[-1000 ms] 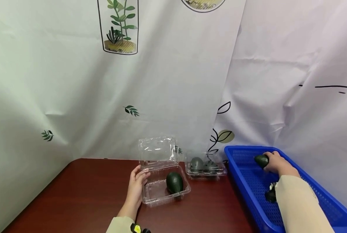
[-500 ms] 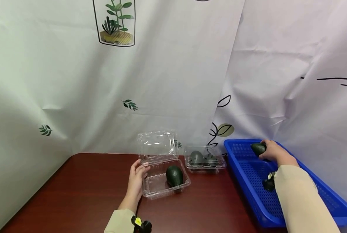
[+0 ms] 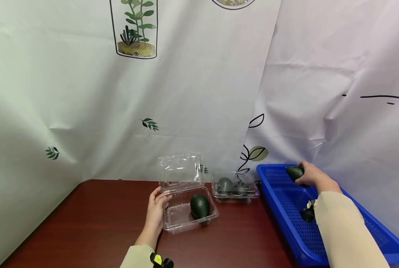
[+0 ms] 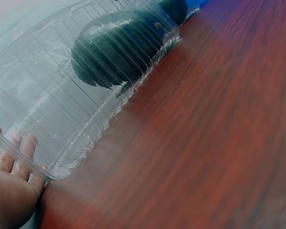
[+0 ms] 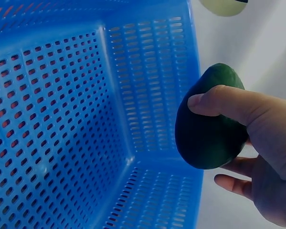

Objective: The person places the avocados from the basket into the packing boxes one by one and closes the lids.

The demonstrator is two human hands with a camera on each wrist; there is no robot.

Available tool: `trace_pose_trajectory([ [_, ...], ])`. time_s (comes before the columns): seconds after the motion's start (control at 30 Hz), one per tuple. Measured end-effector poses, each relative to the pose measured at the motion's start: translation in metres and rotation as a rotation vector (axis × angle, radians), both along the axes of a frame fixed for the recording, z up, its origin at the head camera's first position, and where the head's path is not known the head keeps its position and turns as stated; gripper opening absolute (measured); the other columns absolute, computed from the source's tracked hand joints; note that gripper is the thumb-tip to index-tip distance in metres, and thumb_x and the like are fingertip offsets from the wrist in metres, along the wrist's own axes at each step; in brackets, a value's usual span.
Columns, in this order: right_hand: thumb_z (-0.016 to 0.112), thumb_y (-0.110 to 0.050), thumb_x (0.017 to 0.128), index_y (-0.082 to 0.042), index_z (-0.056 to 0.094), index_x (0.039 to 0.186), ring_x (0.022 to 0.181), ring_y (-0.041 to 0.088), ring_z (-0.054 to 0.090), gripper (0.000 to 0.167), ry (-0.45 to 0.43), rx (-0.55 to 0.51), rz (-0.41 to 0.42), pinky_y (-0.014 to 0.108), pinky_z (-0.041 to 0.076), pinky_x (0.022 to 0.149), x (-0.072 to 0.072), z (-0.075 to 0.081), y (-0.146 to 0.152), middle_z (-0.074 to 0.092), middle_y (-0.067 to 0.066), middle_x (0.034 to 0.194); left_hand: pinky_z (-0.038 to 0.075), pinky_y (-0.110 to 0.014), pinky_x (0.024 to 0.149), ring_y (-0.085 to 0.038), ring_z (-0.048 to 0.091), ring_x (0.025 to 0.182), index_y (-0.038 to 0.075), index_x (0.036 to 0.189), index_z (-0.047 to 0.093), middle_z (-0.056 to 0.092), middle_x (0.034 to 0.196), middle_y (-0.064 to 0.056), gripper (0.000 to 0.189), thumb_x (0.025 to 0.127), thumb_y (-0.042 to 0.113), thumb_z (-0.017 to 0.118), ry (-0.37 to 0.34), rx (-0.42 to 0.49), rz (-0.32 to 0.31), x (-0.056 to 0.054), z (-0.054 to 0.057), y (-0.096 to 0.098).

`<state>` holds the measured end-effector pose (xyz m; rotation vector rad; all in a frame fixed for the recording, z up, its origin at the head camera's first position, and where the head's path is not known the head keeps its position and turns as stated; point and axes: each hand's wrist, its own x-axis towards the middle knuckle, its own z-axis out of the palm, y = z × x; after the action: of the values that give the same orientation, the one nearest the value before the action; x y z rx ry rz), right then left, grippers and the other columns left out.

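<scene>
My right hand (image 3: 314,176) grips a dark green avocado (image 5: 212,129) above the far end of a blue perforated basket (image 3: 279,223). In the right wrist view the thumb lies across the avocado's near side, the other fingers behind it. An open clear plastic clamshell container (image 3: 180,227) stands on the table, its lid (image 3: 180,169) tilted up at the back. One avocado (image 3: 200,206) lies in its right half. At the container's left edge my left hand (image 3: 155,212) holds the rim; in the left wrist view its fingers (image 4: 27,150) show through the clear plastic.
To the right of the open container, a second clear container (image 3: 235,195) with two avocados stands lidded near the basket. The brown table (image 3: 95,223) meets a white printed cloth (image 3: 199,93) behind. A black wrist camera (image 3: 308,214) is strapped at the right sleeve.
My right hand has lifted the avocado a little and shifted it slightly left over the basket. The left hand and the open container stay in place; the head view shifts slightly.
</scene>
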<state>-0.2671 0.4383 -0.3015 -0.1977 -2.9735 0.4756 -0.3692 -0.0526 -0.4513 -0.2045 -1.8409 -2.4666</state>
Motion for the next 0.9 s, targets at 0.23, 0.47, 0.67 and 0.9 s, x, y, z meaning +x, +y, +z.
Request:
trace_pose_trajectory([
  [0.23, 0.074, -0.019, 0.070, 0.016, 0.037, 0.120, 0.088, 0.042, 0.050, 0.072, -0.033, 0.020, -0.011, 0.050, 0.041, 0.070, 0.004, 0.003, -0.001, 0.046, 0.036, 0.104, 0.038, -0.036, 0.089, -0.012, 0.061, 0.098, 0.002, 0.140, 0.024, 0.051, 0.122, -0.019, 0.044, 0.098, 0.007, 0.037, 0.004, -0.035, -0.014, 0.003, -0.002, -0.001],
  [0.47, 0.074, -0.019, 0.070, 0.014, 0.037, 0.123, 0.087, 0.041, 0.049, 0.073, -0.019, 0.021, -0.007, 0.049, 0.041, 0.070, 0.003, 0.008, -0.005, 0.045, 0.036, 0.106, 0.036, -0.039, 0.092, -0.015, 0.060, 0.101, 0.003, 0.140, 0.026, 0.050, 0.122, -0.020, 0.043, 0.098, 0.005, 0.036, 0.001, -0.033, -0.007, 0.003, -0.003, -0.001],
  [0.67, 0.073, -0.021, 0.070, 0.013, 0.038, 0.124, 0.089, 0.042, 0.048, 0.073, -0.008, 0.054, -0.009, 0.051, 0.040, 0.070, 0.001, 0.015, -0.010, 0.043, 0.037, 0.109, 0.036, -0.039, 0.091, -0.017, 0.060, 0.101, 0.003, 0.139, 0.026, 0.050, 0.122, -0.020, 0.043, 0.097, 0.004, 0.035, 0.009, -0.035, -0.002, 0.002, -0.003, -0.001],
  [0.9, 0.072, -0.025, 0.074, 0.011, 0.037, 0.127, 0.093, 0.042, 0.048, 0.073, -0.020, 0.060, 0.001, 0.050, 0.041, 0.070, -0.003, 0.021, -0.019, 0.041, 0.037, 0.115, 0.036, -0.036, 0.090, -0.015, 0.060, 0.101, 0.003, 0.140, 0.025, 0.050, 0.123, -0.020, 0.043, 0.098, 0.005, 0.035, 0.009, -0.035, -0.005, 0.003, -0.002, -0.001],
])
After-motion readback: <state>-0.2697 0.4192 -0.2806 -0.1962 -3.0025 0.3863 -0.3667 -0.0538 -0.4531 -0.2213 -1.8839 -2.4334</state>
